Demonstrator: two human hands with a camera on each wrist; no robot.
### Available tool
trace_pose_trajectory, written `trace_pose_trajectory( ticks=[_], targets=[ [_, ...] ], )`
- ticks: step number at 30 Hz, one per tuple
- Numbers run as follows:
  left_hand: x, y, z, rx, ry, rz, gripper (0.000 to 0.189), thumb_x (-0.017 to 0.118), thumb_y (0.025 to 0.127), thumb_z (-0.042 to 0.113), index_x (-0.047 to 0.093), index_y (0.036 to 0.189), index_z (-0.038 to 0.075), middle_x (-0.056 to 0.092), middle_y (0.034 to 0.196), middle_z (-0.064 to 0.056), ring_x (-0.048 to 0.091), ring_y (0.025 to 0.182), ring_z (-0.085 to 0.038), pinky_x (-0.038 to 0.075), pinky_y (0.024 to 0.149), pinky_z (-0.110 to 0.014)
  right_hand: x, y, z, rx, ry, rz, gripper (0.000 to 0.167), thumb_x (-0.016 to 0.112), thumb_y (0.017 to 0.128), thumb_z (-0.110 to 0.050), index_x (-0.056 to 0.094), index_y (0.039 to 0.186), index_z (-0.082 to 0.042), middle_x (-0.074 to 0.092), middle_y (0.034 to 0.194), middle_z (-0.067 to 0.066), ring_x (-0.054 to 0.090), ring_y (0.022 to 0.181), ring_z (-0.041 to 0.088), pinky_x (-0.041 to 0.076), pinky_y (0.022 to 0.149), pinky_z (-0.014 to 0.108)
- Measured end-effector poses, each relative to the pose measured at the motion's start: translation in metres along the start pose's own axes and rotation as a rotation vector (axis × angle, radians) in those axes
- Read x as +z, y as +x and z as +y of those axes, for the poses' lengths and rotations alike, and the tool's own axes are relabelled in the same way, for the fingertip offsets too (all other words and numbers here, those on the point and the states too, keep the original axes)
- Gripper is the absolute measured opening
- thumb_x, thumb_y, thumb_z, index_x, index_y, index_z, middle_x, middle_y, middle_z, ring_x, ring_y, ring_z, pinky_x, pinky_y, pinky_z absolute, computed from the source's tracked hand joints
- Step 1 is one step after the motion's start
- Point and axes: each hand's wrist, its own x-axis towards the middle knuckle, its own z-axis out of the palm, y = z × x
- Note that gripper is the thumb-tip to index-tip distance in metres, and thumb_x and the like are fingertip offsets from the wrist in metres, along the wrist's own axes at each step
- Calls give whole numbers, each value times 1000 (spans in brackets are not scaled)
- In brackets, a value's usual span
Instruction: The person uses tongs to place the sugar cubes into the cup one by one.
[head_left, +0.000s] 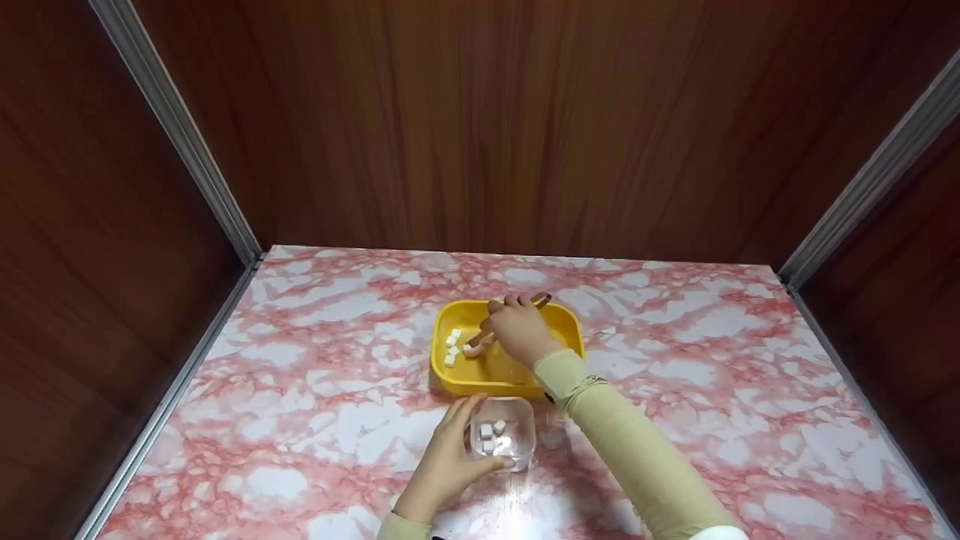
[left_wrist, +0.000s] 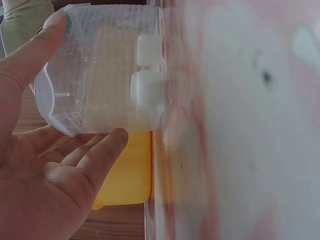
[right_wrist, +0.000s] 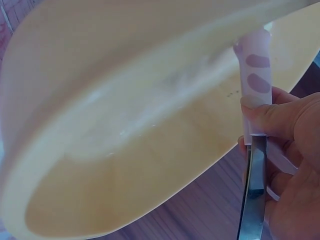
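In the head view my left hand (head_left: 444, 459) grips a small clear plastic container (head_left: 529, 435) at its side, thumb at the near edge and fingers along the far side. Several white cubes (head_left: 486, 430) lie in it, and they show through its wall in the left wrist view. My right hand (head_left: 520, 330) reaches over a yellow tub (head_left: 480, 387) and holds tongs (right_wrist: 257, 75) with metal arms and pale pink tips. Those tips are low inside the tub, right at a white cube (head_left: 468, 350). Several more white cubes (head_left: 454, 350) lie at the tub's left end.
The clear container stands close in front of the tub on a red-and-white marbled tabletop (head_left: 315, 390). Dark wood panels (head_left: 480, 135) rise behind and at both sides, with grey metal strips (head_left: 180, 135) in the corners.
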Motion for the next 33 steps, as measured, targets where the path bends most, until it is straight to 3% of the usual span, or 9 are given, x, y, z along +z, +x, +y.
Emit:
trace_pose_trajectory(
  ticks=[12,19,26,33],
  targets=[
    [1,0,-2,38,-12,11,96,85,68,39,37,145,8,42,140,-3,39,130,-27,39,104,-37,-2,2,-1,10,-24,-44,28,63,89,-6,76,104,-26,64,102,2,54,97,28,43,86,44],
    [1,1,-3,53,-7,12,96,85,69,37,36,145,6,42,141,-3,39,130,-26,39,104,-38,-1,0,0,-11,-17,0,26,63,87,-7,77,101,-23,64,99,2,55,95,28,43,85,44],
    [1,0,-2,47,-45,6,95,85,69,35,36,145,6,42,140,-5,38,131,-28,38,104,-39,1,-4,5,-11,1,-6,28,61,89,-4,77,102,-22,64,101,4,55,95,30,42,86,46],
    [0,0,1,14,6,-5,98,84,69,40,34,146,7,42,141,-4,38,130,-27,39,104,-41,0,-9,14,2,42,-26,30,61,89,-3,76,105,-22,64,103,6,55,98,32,41,87,47]
  ],
)
